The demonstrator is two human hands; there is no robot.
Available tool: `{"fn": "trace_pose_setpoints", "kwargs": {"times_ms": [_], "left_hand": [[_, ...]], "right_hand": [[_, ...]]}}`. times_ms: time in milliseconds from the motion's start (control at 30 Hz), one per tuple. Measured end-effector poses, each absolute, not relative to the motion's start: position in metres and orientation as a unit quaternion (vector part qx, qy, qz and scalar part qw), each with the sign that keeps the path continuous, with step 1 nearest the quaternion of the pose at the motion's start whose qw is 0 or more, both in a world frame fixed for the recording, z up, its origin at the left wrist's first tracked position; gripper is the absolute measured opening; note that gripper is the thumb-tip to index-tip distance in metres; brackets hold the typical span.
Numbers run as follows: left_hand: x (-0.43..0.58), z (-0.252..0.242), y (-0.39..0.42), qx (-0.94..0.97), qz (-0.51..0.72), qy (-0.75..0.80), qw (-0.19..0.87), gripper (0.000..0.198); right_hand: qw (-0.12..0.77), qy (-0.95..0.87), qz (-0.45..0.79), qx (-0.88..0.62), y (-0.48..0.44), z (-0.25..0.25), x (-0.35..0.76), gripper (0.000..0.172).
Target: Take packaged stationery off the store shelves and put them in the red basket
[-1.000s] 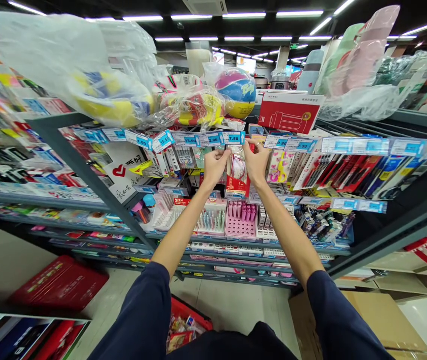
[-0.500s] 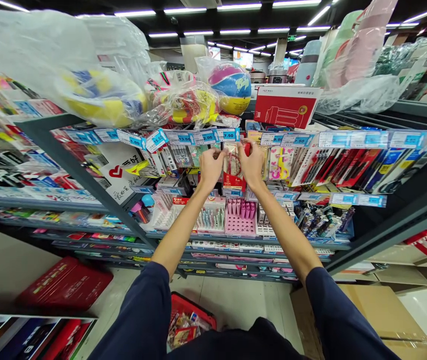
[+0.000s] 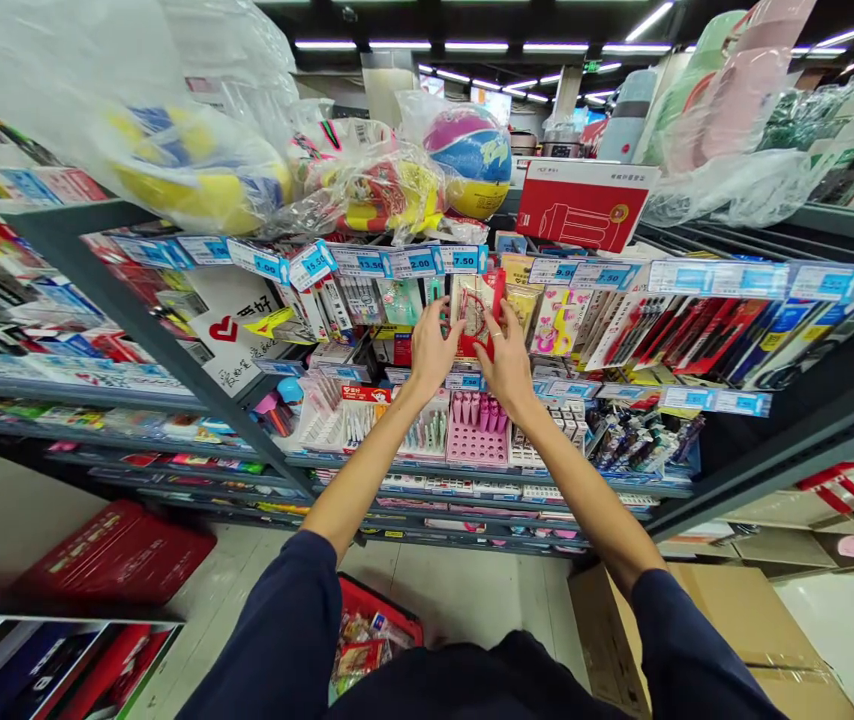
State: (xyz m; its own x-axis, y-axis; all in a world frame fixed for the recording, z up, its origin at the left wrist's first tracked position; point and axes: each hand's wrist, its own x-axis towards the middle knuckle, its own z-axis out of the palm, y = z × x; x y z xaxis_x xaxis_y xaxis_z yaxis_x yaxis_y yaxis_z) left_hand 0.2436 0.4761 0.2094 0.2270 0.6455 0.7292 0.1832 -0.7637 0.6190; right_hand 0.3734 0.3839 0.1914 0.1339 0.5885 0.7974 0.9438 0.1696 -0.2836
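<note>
The red packet [image 3: 470,308] hangs or is held upright in the middle of the rack, just below a price tag [image 3: 464,259] reading 7.50, between the person's two hands. The left hand [image 3: 434,343] is half curled, its thumb reaching the packet's left edge and its fingers bent beside it; whether they pinch the packet cannot be told. The right hand [image 3: 506,362], with a ring on one finger, is loosely bent, its thumb and fingers set somewhat apart over the packet's lower right part; whether it grips or merely presses there cannot be told either. The packet has a pale front with a dark red looped shape and red along its right side; its lower part is partly covered by the fingers. A yellow packet [image 3: 521,300] hangs just to its right.

On the shelf below, a pink stand [image 3: 476,447] with rows of holes holds pink pens [image 3: 476,408] along its back. To its left, a box with a red header [image 3: 364,394] holds slim pens. On the floor, a red basket [image 3: 410,622] contains a jumble of small packets [image 3: 362,656], partly hidden by the person's body.
</note>
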Motion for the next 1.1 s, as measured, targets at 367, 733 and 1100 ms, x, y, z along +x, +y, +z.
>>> {"fn": "trace_pose_setpoints", "kwargs": {"times_ms": [367,733,1100], "left_hand": [[0.254,0.205,0.497,0.744,0.571,0.305,0.167,0.021],[0.258,0.196,0.495,0.743,0.575,0.302,0.165,0.023],[0.237,0.191,0.480,0.737,0.569,0.297,0.212,0.027]], "right_hand": [[0.388,-0.619,-0.201,-0.652,0.393,0.192,0.374,0.058],[0.422,-0.588,-0.199,-0.661,0.400,0.190,0.365,0.051],[0.452,-0.607,-0.226,-0.614,0.360,0.180,0.367,0.040]]}}
